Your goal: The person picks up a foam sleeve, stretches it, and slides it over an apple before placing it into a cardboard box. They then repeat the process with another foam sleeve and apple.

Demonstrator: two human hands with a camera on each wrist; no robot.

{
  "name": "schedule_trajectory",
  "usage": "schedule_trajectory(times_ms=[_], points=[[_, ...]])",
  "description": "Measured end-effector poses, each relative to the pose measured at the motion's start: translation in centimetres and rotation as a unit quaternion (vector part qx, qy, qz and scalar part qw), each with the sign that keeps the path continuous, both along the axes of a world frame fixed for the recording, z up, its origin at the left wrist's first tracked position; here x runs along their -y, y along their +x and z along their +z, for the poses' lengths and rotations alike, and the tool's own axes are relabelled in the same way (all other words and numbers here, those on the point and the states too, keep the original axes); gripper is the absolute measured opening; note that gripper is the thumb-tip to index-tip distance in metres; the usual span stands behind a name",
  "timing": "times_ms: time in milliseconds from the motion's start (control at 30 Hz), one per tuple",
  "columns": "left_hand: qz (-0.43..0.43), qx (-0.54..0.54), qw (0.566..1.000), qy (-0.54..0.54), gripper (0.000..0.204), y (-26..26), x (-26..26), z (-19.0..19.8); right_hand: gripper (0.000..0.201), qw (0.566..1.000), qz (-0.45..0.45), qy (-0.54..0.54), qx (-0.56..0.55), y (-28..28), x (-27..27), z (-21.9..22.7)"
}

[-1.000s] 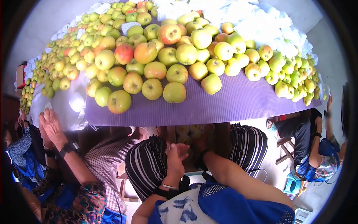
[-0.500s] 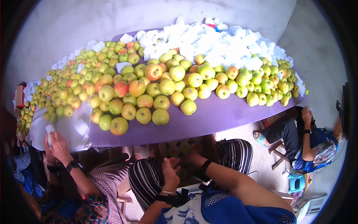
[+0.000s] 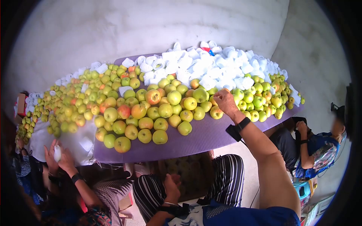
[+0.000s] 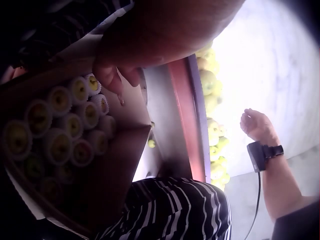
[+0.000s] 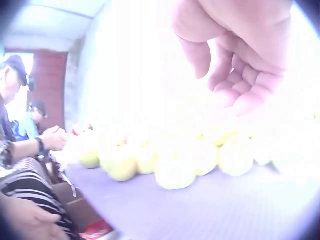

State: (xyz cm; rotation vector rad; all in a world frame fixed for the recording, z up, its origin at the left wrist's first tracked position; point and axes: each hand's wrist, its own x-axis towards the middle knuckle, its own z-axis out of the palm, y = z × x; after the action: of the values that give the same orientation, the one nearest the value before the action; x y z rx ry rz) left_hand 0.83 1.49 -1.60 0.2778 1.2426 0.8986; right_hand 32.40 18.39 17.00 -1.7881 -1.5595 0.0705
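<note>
My right hand (image 3: 226, 102) is raised over the front of a pile of green and reddish apples (image 3: 164, 110), close to the heap of white foam nets (image 3: 226, 66). In the right wrist view its fingers (image 5: 250, 92) bend loosely downward, with nothing between them. My left hand (image 3: 172, 186) is low by my striped trouser leg, fingers loosely bent and holding nothing. Beneath it, in the left wrist view, a cardboard box (image 4: 122, 155) contains rows of apples in foam nets (image 4: 59, 145); the head view shows this box only dimly.
Purple ribbed sheeting (image 3: 196, 137) covers the tabletop, with a pale cover (image 3: 64, 141) at left. There, a neighbouring person's hands (image 3: 67, 160) hold a white foam net (image 3: 57, 153). Another person (image 3: 320, 150) sits at right near a blue stool (image 3: 302, 190).
My right hand has come up out of the box and reached forward right over the apples. The left hand stays low. The head view has tilted up, showing more wall.
</note>
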Motion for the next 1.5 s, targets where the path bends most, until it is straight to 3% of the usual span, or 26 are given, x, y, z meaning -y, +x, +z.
schedule_trajectory(times_ms=[33,67,167,333,433,567,733,800,833,900,967,1033,1100,1233,1300,1333,1367,1500], points=[[-0.01,-0.003,1.0,-0.001,0.039,-0.1,0.0,0.2,0.014,0.999,-0.014,0.016,0.038,0.6,-1.6,-0.1],[-0.019,-0.006,1.0,-0.003,0.039,-0.1,-0.1,0.2,0.015,0.997,-0.06,-0.033,0.043,1.1,-3.1,-0.4],[-0.013,-0.006,1.0,-0.003,0.039,-0.2,-0.2,-0.6,0.016,0.993,-0.075,-0.016,0.085,1.4,-5.6,-1.3],[-0.011,-0.015,1.0,-0.01,0.04,-0.4,-0.5,-0.2,0.02,0.977,-0.098,-0.167,0.09,2.5,-10.5,-2.2],[-0.009,-0.018,1.0,-0.018,0.04,-0.6,-0.6,-0.1,0.028,0.966,-0.056,-0.198,0.157,2.5,-11.0,-1.7],[-0.018,-0.018,1.0,-0.016,0.041,-0.4,-0.7,0.4,0.029,0.987,-0.065,-0.13,0.065,4.5,-12.3,-4.4],[-0.026,-0.005,1.0,-0.006,0.039,-0.2,-0.5,0.2,0.032,0.993,-0.088,-0.07,-0.031,4.6,-11.4,-3.9],[-0.024,0.001,1.0,-0.007,0.038,-0.2,-0.5,0.3,0.026,0.97,-0.048,-0.016,-0.239,5.3,-11.3,-4.2],[-0.024,0.004,1.0,-0.01,0.035,-0.1,-0.4,0.4,0.026,0.97,-0.047,-0.014,-0.238,4.3,-10.3,-3.0],[-0.022,0.01,1.0,-0.011,0.032,0.0,-0.4,0.6,0.021,0.892,-0.006,0.059,-0.448,2.1,-7.8,-0.5],[-0.027,0.049,0.998,0.018,0.025,-0.1,-0.3,0.5,0.015,0.876,0.009,0.066,-0.478,0.4,-5.2,1.0],[-0.032,0.062,0.997,0.037,0.024,-0.2,-0.3,0.5,0.011,0.809,0.1,0.068,-0.575,-1.6,-2.0,1.5],[-0.035,0.073,0.995,0.05,0.022,-0.3,-0.2,0.9,0.007,0.769,0.144,0.057,-0.62,-4.2,1.5,0.7],[-0.026,0.114,0.985,0.124,0.015,-0.3,0.0,3.1,0.007,0.721,0.135,-0.022,-0.679,-10.3,9.5,-3.5],[-0.029,0.126,0.978,0.166,0.016,-0.1,0.1,3.2,0.008,0.715,0.147,-0.043,-0.682,-12.7,12.6,-7.7],[-0.026,0.122,0.98,0.154,0.016,-0.1,0.4,3.4,0.011,0.743,0.122,-0.084,-0.653,-13.7,14.1,-9.7],[-0.029,0.114,0.977,0.176,0.02,0.0,0.4,3.8,0.011,0.739,0.119,-0.091,-0.657,-14.5,15.3,-11.2],[-0.039,0.113,0.966,0.23,0.03,0.4,0.6,3.6,0.019,0.758,0.134,-0.117,-0.627,-17.0,18.1,-14.4]])
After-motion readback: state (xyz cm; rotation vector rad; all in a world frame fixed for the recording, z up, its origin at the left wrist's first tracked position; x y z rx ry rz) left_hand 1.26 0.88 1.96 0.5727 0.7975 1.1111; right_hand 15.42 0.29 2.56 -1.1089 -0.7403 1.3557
